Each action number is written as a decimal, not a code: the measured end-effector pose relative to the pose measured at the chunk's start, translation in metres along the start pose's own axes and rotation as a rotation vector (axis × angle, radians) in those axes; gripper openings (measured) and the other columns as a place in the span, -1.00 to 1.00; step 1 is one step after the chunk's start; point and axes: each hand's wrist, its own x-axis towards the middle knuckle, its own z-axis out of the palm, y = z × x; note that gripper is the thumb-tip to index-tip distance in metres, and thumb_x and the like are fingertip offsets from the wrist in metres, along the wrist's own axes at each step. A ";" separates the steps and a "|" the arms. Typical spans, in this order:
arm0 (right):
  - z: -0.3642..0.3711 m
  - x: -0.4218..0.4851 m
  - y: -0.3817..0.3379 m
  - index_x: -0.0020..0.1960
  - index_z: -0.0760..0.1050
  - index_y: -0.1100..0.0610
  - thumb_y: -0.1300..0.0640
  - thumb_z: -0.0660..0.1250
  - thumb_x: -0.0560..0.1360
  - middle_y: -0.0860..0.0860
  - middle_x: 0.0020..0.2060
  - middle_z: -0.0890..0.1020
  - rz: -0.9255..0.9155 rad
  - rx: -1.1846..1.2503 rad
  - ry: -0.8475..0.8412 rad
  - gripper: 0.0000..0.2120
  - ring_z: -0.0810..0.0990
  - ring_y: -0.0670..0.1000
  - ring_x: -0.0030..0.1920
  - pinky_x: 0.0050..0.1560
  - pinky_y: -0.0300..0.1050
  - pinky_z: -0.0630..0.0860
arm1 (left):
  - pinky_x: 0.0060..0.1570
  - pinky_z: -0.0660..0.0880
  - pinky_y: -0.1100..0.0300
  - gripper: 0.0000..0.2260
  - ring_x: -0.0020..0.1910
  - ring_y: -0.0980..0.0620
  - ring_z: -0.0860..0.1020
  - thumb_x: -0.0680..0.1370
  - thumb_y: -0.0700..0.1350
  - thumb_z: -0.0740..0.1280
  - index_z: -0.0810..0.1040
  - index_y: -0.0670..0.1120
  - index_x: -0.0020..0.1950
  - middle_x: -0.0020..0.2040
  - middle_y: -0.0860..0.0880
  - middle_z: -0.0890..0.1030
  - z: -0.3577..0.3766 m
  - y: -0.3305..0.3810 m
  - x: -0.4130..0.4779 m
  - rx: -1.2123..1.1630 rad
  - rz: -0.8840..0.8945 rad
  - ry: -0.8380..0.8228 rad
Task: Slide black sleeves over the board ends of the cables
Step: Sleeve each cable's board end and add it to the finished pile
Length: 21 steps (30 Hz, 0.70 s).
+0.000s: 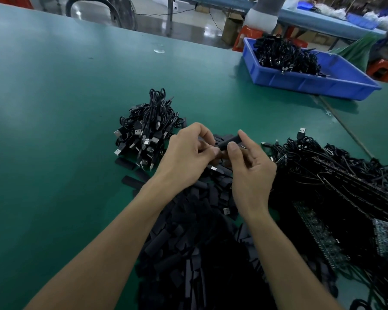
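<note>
Above the heap of sleeves [195, 242], the left hand [186, 155] and the right hand [251, 173] are pinching a black sleeve [230, 139], fingers [232, 149] clamped on its two ends. A cable bundle [148, 128] is sitting just left, the cables with boards [334, 175] just right; the table [54, 108] is lying open further left.

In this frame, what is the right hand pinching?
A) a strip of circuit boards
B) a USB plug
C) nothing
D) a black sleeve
D: the right hand pinches a short black sleeve between thumb and forefinger, right up against the fingertips of the left hand.
</note>
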 end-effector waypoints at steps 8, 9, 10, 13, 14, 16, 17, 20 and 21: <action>0.004 -0.001 -0.007 0.22 0.55 -0.20 0.16 0.43 0.55 -0.15 -0.17 0.74 0.011 0.097 -0.010 -0.66 0.71 -0.17 -0.11 -0.01 -0.33 0.56 | -0.23 0.56 0.16 -0.69 -0.25 0.03 0.64 0.48 -0.16 0.51 0.41 0.08 -0.26 -0.26 -0.01 0.67 -0.001 0.002 0.002 0.055 0.036 0.090; 0.004 -0.001 -0.008 0.22 0.55 -0.19 0.16 0.43 0.55 -0.15 -0.18 0.74 0.009 0.103 -0.010 -0.67 0.71 -0.17 -0.12 -0.03 -0.35 0.56 | -0.21 0.59 0.11 -0.69 -0.24 0.00 0.66 0.49 -0.17 0.51 0.41 0.07 -0.26 -0.25 -0.03 0.67 -0.001 0.001 0.002 0.049 0.040 0.091; 0.005 0.000 -0.009 0.22 0.55 -0.19 0.15 0.43 0.55 -0.14 -0.19 0.74 0.009 0.110 -0.012 -0.67 0.71 -0.17 -0.12 -0.05 -0.36 0.55 | -0.18 0.61 0.08 -0.69 -0.24 0.00 0.67 0.49 -0.17 0.51 0.41 0.07 -0.26 -0.25 -0.03 0.68 -0.001 0.001 0.002 0.047 0.044 0.095; 0.007 0.001 -0.009 0.20 0.56 -0.23 0.14 0.45 0.54 -0.12 -0.17 0.74 0.010 0.098 -0.028 -0.66 0.72 -0.13 -0.09 -0.03 -0.35 0.55 | -0.16 0.63 0.06 -0.70 -0.24 0.04 0.68 0.49 -0.18 0.50 0.41 0.07 -0.26 -0.25 -0.02 0.69 -0.001 0.000 0.000 0.046 0.056 0.102; 0.007 0.001 -0.010 0.20 0.55 -0.24 0.14 0.45 0.53 -0.12 -0.16 0.74 0.007 0.096 -0.034 -0.65 0.72 -0.13 -0.10 -0.02 -0.34 0.55 | -0.16 0.63 0.08 -0.69 -0.24 0.05 0.68 0.49 -0.18 0.51 0.41 0.07 -0.26 -0.25 -0.01 0.69 -0.001 0.000 0.000 0.046 0.061 0.108; 0.008 0.003 -0.010 0.19 0.55 -0.25 0.15 0.45 0.54 -0.12 -0.17 0.74 0.006 0.069 -0.050 -0.65 0.72 -0.12 -0.10 0.01 -0.29 0.58 | -0.19 0.63 0.13 -0.69 -0.25 0.07 0.67 0.48 -0.18 0.51 0.41 0.07 -0.26 -0.26 -0.01 0.68 0.000 -0.001 0.001 0.045 0.068 0.113; 0.008 0.003 -0.011 0.18 0.55 -0.27 0.14 0.45 0.54 -0.11 -0.18 0.74 0.001 0.048 -0.058 -0.65 0.72 -0.12 -0.11 0.03 -0.24 0.60 | -0.22 0.61 0.19 -0.68 -0.26 0.10 0.67 0.48 -0.18 0.51 0.41 0.07 -0.26 -0.27 0.00 0.68 0.001 -0.002 0.001 0.041 0.071 0.111; 0.006 0.007 -0.015 0.15 0.54 -0.30 0.13 0.44 0.54 -0.06 -0.19 0.74 -0.017 0.016 -0.099 -0.65 0.72 -0.11 -0.13 0.03 -0.23 0.59 | -0.31 0.50 0.33 -0.67 -0.34 0.20 0.61 0.48 -0.16 0.52 0.39 0.09 -0.27 -0.33 0.06 0.63 0.003 -0.003 0.001 0.015 0.069 0.128; 0.005 0.009 -0.016 0.15 0.53 -0.29 0.13 0.44 0.54 -0.05 -0.19 0.74 -0.024 0.009 -0.116 -0.66 0.72 -0.12 -0.14 0.02 -0.23 0.60 | -0.30 0.52 0.29 -0.68 -0.33 0.18 0.62 0.49 -0.16 0.52 0.39 0.08 -0.26 -0.33 0.05 0.63 0.003 -0.003 0.001 -0.008 0.067 0.131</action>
